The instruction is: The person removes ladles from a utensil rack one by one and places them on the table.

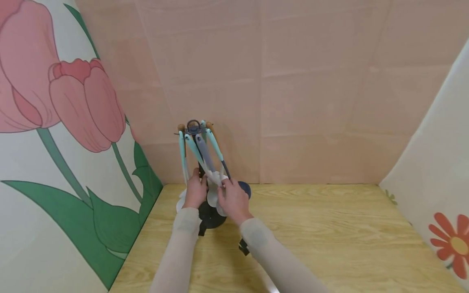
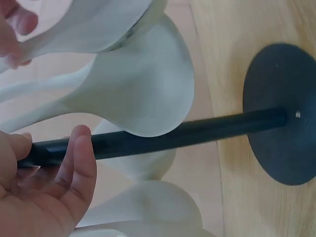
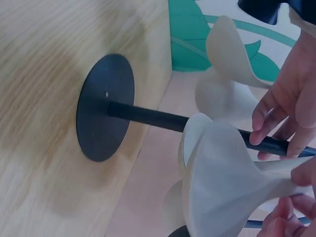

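— While the work is under way, what are you holding?

— My left hand [image 1: 196,191] grips the black pole [image 2: 222,127], fingers bent around it with hardly any gap. My right hand [image 1: 234,197] pinches the neck of a white utensil [image 3: 227,182], thumb and fingers brought together on it.

— And the step in hand?

— Steadying the utensil stand [image 1: 193,129] while handling one piece, I would judge. Whether that piece is hooked above I cannot tell; teal handles [image 1: 215,146] overlap there. The next move seems to call for a firm left hold and an unhurried right one, lest the neighbours swing or the pole tip.

— Which way does it point?

— Its long axis runs steeply up and down, broad head low, neck rising toward the stand's top. It sits just right of the pole, itself roughly upright; more white heads [image 3: 227,54] show to the left.

— And where is this?

— Left of the table's middle, toward the far edge: the round black base [image 3: 94,128] rests on the wooden table [image 1: 329,228], before a pink backdrop [image 1: 329,101].
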Tool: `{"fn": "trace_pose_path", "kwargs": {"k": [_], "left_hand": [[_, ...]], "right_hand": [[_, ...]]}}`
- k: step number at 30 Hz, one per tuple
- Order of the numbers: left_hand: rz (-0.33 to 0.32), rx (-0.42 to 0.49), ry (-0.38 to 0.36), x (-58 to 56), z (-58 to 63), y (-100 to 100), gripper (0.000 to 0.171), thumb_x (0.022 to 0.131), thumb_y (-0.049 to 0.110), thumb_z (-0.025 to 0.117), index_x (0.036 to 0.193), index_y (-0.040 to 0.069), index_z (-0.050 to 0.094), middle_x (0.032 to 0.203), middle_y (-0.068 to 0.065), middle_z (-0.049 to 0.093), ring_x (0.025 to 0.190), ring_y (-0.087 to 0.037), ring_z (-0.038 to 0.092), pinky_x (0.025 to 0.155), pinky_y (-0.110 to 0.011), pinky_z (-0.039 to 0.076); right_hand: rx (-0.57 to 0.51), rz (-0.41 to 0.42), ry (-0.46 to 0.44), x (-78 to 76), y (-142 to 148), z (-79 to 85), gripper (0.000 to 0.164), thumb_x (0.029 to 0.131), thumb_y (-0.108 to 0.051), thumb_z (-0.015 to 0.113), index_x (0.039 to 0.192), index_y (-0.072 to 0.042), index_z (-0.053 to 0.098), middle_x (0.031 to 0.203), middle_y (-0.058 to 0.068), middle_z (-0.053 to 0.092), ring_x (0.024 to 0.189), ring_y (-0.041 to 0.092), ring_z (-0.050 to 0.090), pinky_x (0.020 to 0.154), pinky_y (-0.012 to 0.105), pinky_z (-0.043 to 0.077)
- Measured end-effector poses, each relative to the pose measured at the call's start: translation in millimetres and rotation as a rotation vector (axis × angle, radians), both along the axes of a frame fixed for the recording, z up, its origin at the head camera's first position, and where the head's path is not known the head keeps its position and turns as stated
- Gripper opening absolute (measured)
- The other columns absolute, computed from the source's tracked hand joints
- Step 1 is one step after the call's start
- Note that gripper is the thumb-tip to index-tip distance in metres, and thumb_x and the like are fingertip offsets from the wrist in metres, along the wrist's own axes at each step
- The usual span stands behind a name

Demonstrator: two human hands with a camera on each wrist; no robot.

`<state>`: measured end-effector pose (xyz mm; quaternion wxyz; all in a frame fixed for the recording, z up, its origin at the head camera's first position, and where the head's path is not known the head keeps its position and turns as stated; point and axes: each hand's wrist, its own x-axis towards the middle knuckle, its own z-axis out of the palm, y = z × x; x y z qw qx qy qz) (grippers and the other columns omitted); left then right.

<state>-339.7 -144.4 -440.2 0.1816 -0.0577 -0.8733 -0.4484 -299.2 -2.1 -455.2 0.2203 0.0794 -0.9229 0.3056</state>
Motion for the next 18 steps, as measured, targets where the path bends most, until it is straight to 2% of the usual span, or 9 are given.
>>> {"fn": "trace_pose_path", "kwargs": {"k": [4,7,11,15,16,18], "left_hand": [[0.008,0.02,-0.027,0.2,-0.1,1,0.025,0.106,0.016,0.047,0.126,0.001,0.048,0.111,-0.025,0.065,0.073,-0.03,0.069,0.065,-0.041,0.054],[0.02,0.023,-0.026,-0.6,-0.4,2,0.024,0.107,0.017,0.047,0.124,0.002,0.049,0.108,-0.023,0.067,0.071,-0.03,0.069,0.065,-0.042,0.054],[0.051,0.01,0.03,-2.2,-1.9,4,0.02,0.105,0.015,0.049,0.119,0.0,0.052,0.1,-0.024,0.068,0.07,-0.031,0.068,0.068,-0.045,0.055],[0.076,-0.011,0.092,-3.4,-5.6,7,0.018,0.104,0.011,0.052,0.116,-0.002,0.052,0.092,-0.024,0.066,0.077,-0.037,0.066,0.073,-0.05,0.053],[0.079,-0.018,0.099,-3.7,-6.7,7,0.018,0.104,0.01,0.051,0.116,-0.003,0.051,0.092,-0.024,0.065,0.079,-0.038,0.066,0.075,-0.051,0.053],[0.088,-0.029,0.105,-4.5,-9.2,8,0.02,0.104,0.01,0.05,0.118,-0.004,0.049,0.092,-0.025,0.064,0.084,-0.041,0.066,0.077,-0.053,0.052]], "right_hand": [[0.0,-0.047,0.023,-3.1,-1,0.1,0.023,0.099,-0.029,0.059,0.114,-0.011,0.066,0.095,0.006,0.069,0.076,0.027,0.068,0.061,0.045,0.052],[-0.029,-0.079,0.06,-5.0,-4,-0.1,0.023,0.099,-0.025,0.059,0.114,-0.008,0.062,0.083,0.008,0.07,0.065,0.027,0.066,0.054,0.042,0.049],[-0.085,-0.108,0.123,-6.9,-9,0.5,0.013,0.097,-0.021,0.061,0.102,-0.01,0.056,0.066,0.008,0.063,0.053,0.027,0.061,0.047,0.04,0.045],[-0.081,-0.115,0.178,-7.2,-14,-1.4,0.009,0.093,-0.018,0.065,0.093,-0.012,0.058,0.063,0.005,0.063,0.052,0.025,0.06,0.048,0.039,0.044],[-0.064,-0.102,0.18,-7.2,-15,-2.3,0.008,0.092,-0.017,0.065,0.097,-0.012,0.061,0.063,0.005,0.063,0.052,0.025,0.059,0.047,0.039,0.044],[-0.025,-0.048,0.165,-6.6,-18,-2.9,0.019,0.091,-0.017,0.065,0.109,-0.01,0.064,0.062,0.003,0.061,0.051,0.023,0.057,0.047,0.037,0.043]]}}
